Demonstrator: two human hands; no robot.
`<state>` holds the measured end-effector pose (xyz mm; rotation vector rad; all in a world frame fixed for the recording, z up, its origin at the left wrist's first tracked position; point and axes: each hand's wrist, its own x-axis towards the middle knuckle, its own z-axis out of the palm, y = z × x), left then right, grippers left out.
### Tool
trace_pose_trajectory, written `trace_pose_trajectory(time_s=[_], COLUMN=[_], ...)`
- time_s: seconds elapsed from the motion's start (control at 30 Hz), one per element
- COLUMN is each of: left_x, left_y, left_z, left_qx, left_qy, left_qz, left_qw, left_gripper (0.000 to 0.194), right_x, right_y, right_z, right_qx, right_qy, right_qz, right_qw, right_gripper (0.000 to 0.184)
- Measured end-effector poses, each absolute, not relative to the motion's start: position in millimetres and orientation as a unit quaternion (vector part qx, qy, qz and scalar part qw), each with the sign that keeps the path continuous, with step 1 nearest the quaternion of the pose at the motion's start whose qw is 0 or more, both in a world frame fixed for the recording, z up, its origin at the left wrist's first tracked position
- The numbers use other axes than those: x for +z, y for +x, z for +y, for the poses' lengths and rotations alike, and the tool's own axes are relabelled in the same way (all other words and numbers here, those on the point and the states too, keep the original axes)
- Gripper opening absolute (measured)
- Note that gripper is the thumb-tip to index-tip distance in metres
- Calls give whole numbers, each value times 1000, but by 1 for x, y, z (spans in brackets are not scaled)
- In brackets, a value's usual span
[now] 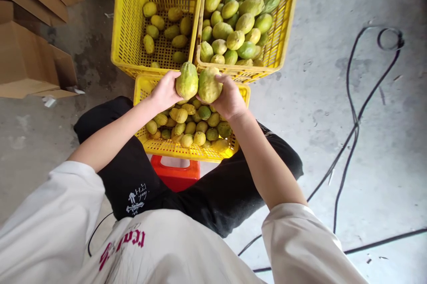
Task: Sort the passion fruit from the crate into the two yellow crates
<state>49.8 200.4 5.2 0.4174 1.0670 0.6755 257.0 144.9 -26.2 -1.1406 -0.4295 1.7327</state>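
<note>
My left hand point(168, 91) is closed around a green-yellow papaya point(187, 81). Close beside it, my right hand point(230, 97) grips a second, paler papaya point(209, 85). Both fruits are held side by side above the near yellow crate point(187, 154), which holds many yellow and green papayas point(200, 138). Beyond my hands stand two larger yellow crates. Several papayas lie scattered on the slatted bottom of the left crate point(128, 21); the right crate point(289, 17) carries a much fuller heap of papayas point(235, 40).
Brown cardboard boxes point(31, 59) stand on the floor at the left. A red plastic stool point(175, 175) shows between my knees. Black cables point(347, 141) loop across the concrete floor point(383, 164) on the right. Small white scraps point(49, 101) lie near the boxes.
</note>
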Motion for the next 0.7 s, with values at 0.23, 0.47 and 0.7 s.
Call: trace_pose_trajectory(time_s=[0.23, 0.47, 0.7], left_x=[1, 2, 12], left_y=[49, 45, 39], left_z=[197, 196, 199], left_qx=[334, 292, 284], left_qy=[215, 236, 255], left_qz=[469, 487, 471], left_qw=[789, 789, 795], left_gripper=[35, 34, 52], right_x=[-29, -33, -23], right_y=[253, 241, 258], right_z=[146, 140, 139], right_qx=[711, 718, 737], right_qy=[-464, -462, -452], right_qz=[-199, -208, -218], right_qw=[489, 477, 453], right_gripper=[52, 52, 59])
